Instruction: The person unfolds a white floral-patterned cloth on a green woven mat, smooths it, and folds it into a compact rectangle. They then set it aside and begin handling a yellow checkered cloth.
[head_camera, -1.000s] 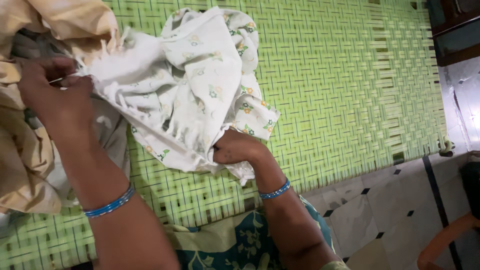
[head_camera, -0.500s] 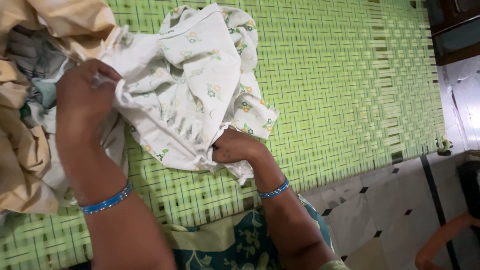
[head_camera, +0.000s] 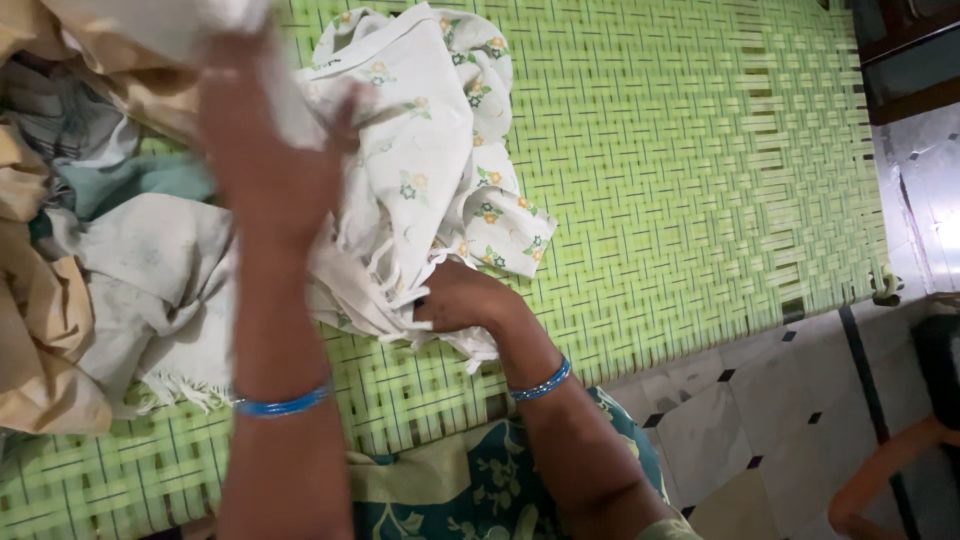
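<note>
Woven green cot webbing (head_camera: 700, 150) carries everything, its near edge meeting a tiled floor (head_camera: 760, 420). Heaped laundry in tan, grey and teal (head_camera: 90, 260) crowds the left edge. Beside it, toward the middle, lies a white floral cloth (head_camera: 430, 150), bunched and creased, not yet folded flat. The left hand (head_camera: 265, 160), blurred, is raised and closed on the cloth's upper part; the right hand (head_camera: 455, 300) pinches its fringed lower hem near the near edge.

Left hand (head_camera: 265, 150) raised, right hand (head_camera: 455, 300) clenched
</note>
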